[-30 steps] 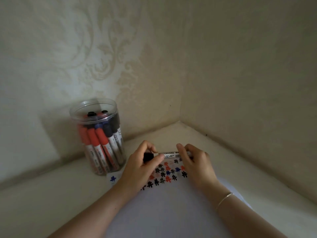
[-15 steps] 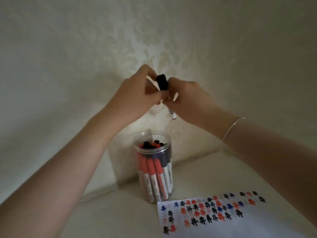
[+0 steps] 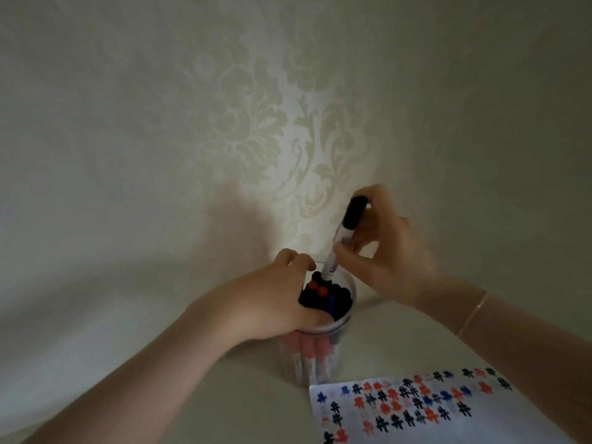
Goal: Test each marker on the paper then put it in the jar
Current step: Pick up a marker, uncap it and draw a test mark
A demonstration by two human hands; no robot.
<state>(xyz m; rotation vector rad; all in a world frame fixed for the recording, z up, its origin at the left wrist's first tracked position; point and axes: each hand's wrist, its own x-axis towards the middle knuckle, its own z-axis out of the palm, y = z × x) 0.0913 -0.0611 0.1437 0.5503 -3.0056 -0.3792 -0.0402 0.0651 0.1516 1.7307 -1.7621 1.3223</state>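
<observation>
From the head view, the right hand (image 3: 387,251) pinches a black-capped marker (image 3: 344,238) along its white barrel, cap uppermost, tilted with its lower end already inside the mouth of the clear jar (image 3: 342,318). The left hand (image 3: 272,302) is wrapped over the jar's rim on its near left side, fingers curled along the edge, steadying it on the pale surface (image 3: 400,331). The jar is crowded with red, blue and black markers standing cap-up, so little free space shows among the caps. The paper (image 3: 480,421) lies just in front of the jar to the right, covered with small red, blue and black test marks.

The marker looks light, stiff and smooth, so a fingertip hold at mid-barrel should guide it well; gripping the cap alone might pull it off. The jar seems thin plastic and easy to tip, which makes a steadying hold at the rim sensible while the marker is worked down between the others.
</observation>
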